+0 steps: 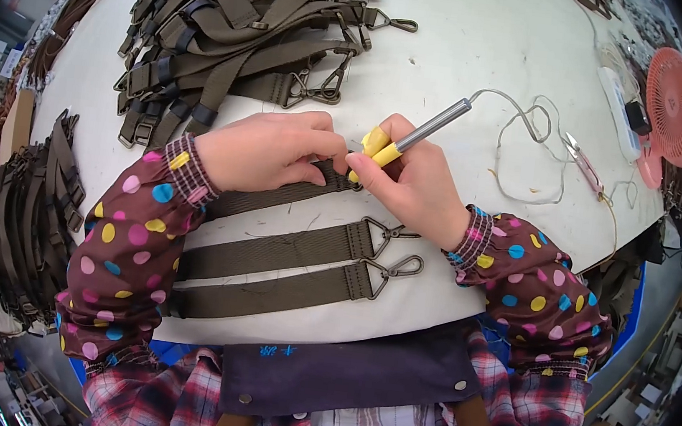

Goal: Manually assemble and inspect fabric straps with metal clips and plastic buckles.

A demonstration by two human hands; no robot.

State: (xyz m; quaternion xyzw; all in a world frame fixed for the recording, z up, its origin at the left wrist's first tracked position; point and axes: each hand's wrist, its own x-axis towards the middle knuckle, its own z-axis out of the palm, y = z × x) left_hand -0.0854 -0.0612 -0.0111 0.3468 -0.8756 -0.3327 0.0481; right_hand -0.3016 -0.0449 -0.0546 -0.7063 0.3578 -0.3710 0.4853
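Note:
My right hand (420, 184) grips a corded pen-shaped tool (433, 125), like a soldering iron, with a metal barrel and yellow wrapping near its lower end. Its tip is hidden behind my fingers. Close beside it, my left hand (276, 151) is closed on the end of a dark olive webbing strap (271, 201), fingertips almost meeting those of the right. Toward me lie two more straps, the middle strap (277, 254) and the near strap (273, 295), roughly parallel. Each has a stitched right end with a metal snap hook (389, 273).
A heap of similar straps (235, 33) lies at the far left, and another bundle (36, 212) hangs at the table's left edge. To the right are a looping cord (497, 168), red-handled thread snips (586, 165), a white power strip (619, 113) and a pink fan (677, 108).

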